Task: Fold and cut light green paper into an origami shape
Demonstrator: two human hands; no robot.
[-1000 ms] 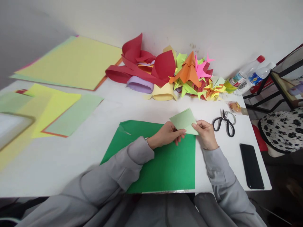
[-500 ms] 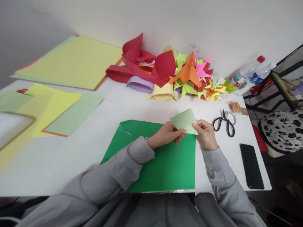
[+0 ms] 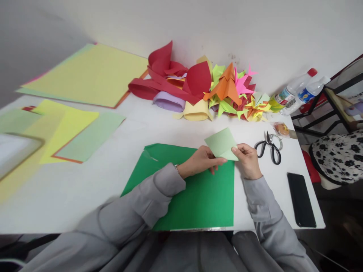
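A small folded piece of light green paper (image 3: 220, 140) is held up above the far right part of a green sheet (image 3: 198, 200). My left hand (image 3: 202, 161) grips its lower left edge, thumb stretched along the bottom and the other fingers partly hidden behind. At the lower right corner, my right hand (image 3: 248, 160) pinches the same paper between thumb and fingers. Just right of that hand lie black-handled scissors (image 3: 269, 147) on the white table.
Folded paper shapes (image 3: 227, 88) and red paper loops (image 3: 170, 81) line the wall. Large yellow sheets (image 3: 85, 75) and smaller coloured papers (image 3: 90, 136) lie left. A black phone (image 3: 301, 200) rests near the right edge, plastic bottles (image 3: 304, 92) behind. A patterned cloth (image 3: 338, 156) shows beyond the table.
The light green paper has tilted slightly, and its top edge now looks like a single corner. My left thumb has slid a little to the right along its lower edge.
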